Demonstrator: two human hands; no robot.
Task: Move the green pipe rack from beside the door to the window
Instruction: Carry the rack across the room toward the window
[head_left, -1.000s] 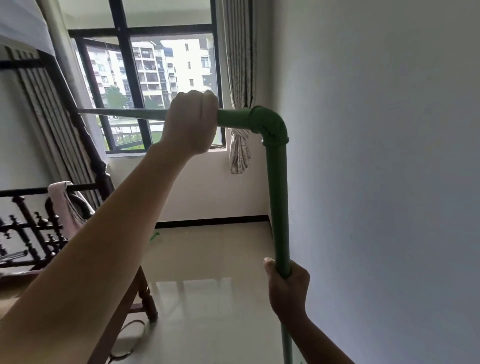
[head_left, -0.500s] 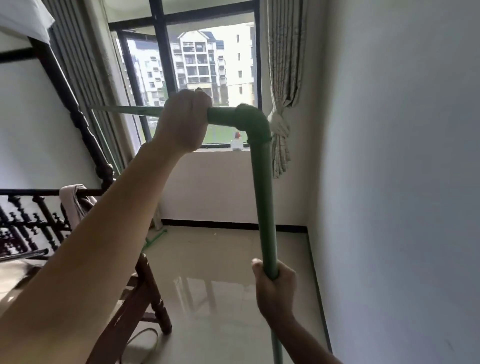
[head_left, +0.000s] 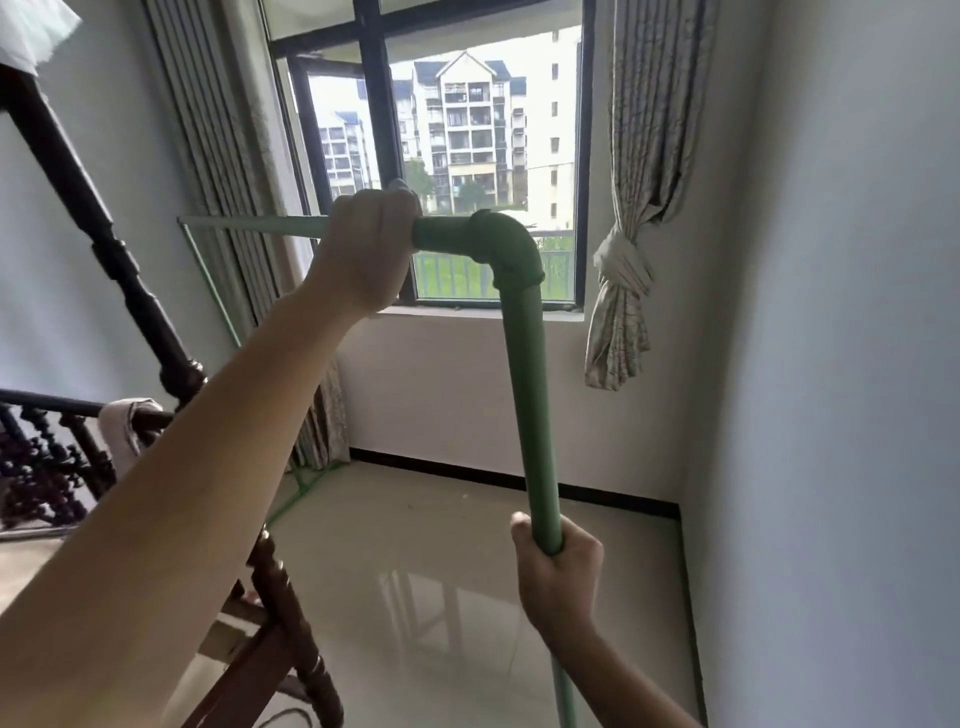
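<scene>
At far left, a dark wooden bed frame rises diagonally, with a pale cloth draped over its lower rail. Behind it hangs a striped grey curtain, reaching to the floor.

The green pipe rack occupies the centre of the view. Its top bar runs horizontally from a far corner near the left curtain to an elbow joint in front of the window. From the far corner a thin upright slants down to a foot on the tiled floor, just beside the base of the left curtain. From the elbow joint the near upright descends, tilted slightly, and passes out of the lower edge of the view.

The left hand is clamped around the top bar, just left of the elbow joint, knuckles upward, with the forearm extended from the lower left. The right hand is clamped around the near upright, well below the elbow joint, thumb pointing up along the pipe. The two hands are well apart, one on each member of the same corner.

Right of the window, a second curtain is knotted at mid-height and hangs clear of the sill. A plain white wall fills the right side
</scene>
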